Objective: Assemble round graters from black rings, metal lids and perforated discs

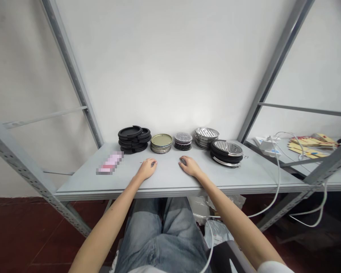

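Both hands rest on the grey tabletop (167,178), apart from each other. My left hand (147,169) lies with loosely curled fingers, in front of a stack of gold-green round discs (161,141); whether it holds anything is hidden. My right hand (189,166) rests in a similar curl near a stack of grey perforated discs (183,138), its grip also unclear. Black rings (130,132) are stacked at the back left. Silver grater discs (207,133) stand at the back right, with a pile of black-rimmed perforated discs (227,148) in front of them.
A blurred pink item (110,163) lies at the table's left. Metal uprights (74,72) frame both sides. White cables (278,170) hang at the right, where a neighbouring surface holds yellow pieces (309,146). Plastic bags (217,231) sit below the table.
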Demonstrator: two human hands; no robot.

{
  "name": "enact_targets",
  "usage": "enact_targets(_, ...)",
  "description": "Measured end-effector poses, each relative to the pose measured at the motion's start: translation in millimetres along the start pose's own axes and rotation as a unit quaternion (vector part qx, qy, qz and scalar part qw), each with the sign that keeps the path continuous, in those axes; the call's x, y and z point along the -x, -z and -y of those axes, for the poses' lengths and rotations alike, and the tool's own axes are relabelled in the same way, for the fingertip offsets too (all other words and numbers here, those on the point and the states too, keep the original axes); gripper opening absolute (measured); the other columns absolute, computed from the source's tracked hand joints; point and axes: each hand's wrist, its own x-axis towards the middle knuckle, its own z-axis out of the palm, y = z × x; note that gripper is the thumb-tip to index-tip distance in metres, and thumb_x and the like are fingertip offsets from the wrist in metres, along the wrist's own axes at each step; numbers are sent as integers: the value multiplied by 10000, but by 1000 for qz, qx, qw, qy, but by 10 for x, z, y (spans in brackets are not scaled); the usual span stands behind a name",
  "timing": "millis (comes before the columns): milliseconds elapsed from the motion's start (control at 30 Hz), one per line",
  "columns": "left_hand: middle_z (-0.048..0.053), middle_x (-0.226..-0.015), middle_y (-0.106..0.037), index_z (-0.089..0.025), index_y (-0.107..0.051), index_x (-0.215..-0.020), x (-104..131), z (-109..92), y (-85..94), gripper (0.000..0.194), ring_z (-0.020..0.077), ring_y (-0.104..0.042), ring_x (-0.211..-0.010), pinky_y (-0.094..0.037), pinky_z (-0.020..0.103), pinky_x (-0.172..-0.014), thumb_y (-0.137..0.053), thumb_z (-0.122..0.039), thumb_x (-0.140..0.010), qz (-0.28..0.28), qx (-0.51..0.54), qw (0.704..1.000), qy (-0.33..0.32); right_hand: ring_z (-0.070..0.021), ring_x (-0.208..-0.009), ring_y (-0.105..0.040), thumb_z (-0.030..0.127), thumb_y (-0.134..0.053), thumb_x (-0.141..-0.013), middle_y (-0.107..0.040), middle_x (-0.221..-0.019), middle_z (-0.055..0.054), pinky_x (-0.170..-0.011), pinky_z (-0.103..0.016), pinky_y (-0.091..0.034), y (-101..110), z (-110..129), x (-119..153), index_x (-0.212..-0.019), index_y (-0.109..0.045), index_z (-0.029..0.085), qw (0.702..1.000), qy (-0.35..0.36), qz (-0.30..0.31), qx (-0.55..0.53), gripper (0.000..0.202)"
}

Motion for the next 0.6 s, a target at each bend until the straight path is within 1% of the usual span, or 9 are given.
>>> enact_targets(167,87,-1034,-704,-169,-693,-945,10,-32,-3,253,222,-629,-981,-470,330,-911,-453,-227,-887,-3,-5,1000,1,-229,-1139,-563,308,-494,-897,-634,-1207,-133,-985,-303,-388,31,24,23,-1134,-629,132,1000,-1,1,-8,325)
enact_targets(233,84,-1030,-703,-170,-685,-973,19,-52,6,261,220,-625,-980,-470,328,-913,-441,-206,-888,-10,-10,1000,-3,-229,-1137,-566,309,-487,-901,-636,-1205,-130,-987,-305,-390,38,28,27,-1130,-633,132,1000,2,-3,-11,324)
enact_targets(267,83,-1030,-700,-168,-679,-987,25,-61,17,269,222,-617,-993,-465,331,-925,-431,-179,-885,-28,-18,999,0,-230,-1137,-566,309,-484,-902,-636,-1206,-129,-988,-306,-391,39,27,27,-1128,-634,133,1000,3,-5,-12,323)
enact_targets(333,84,-1030,-688,-168,-666,-1002,40,-74,53,302,228,-593,-1033,-445,342,-960,-399,-119,-869,-91,-41,995,19,-233,-1140,-567,309,-485,-903,-636,-1211,-128,-990,-307,-392,37,23,26,-1124,-638,135,1000,1,-6,-12,321)
enact_targets(400,83,-1007,-678,-173,-659,-972,55,-70,94,330,232,-580,-1042,-433,351,-974,-365,-81,-853,-153,-56,986,46,-234,-1135,-571,308,-485,-903,-640,-1206,-127,-988,-310,-395,32,17,23,-1123,-639,135,1000,-1,-5,-14,320)
enact_targets(433,79,-985,-676,-178,-657,-943,59,-61,110,335,232,-583,-1026,-438,351,-963,-352,-74,-850,-170,-55,982,59,-235,-1133,-572,309,-485,-903,-642,-1200,-127,-986,-313,-398,29,13,21,-1125,-639,134,1000,-2,-5,-15,323)
enact_targets(500,70,-930,-676,-187,-653,-878,56,-34,125,332,226,-595,-977,-454,341,-922,-342,-75,-844,-168,-49,982,76,-238,-1131,-573,311,-486,-902,-648,-1189,-128,-982,-317,-401,26,9,17,-1126,-641,131,1000,-2,-7,-16,326)
enact_targets(600,70,-899,-685,-184,-658,-832,34,7,96,303,225,-602,-951,-454,331,-904,-366,-103,-842,-122,-67,987,85,-234,-1128,-577,309,-493,-898,-653,-1182,-126,-984,-311,-400,31,8,13,-1119,-647,132,1000,-2,-7,-15,322)
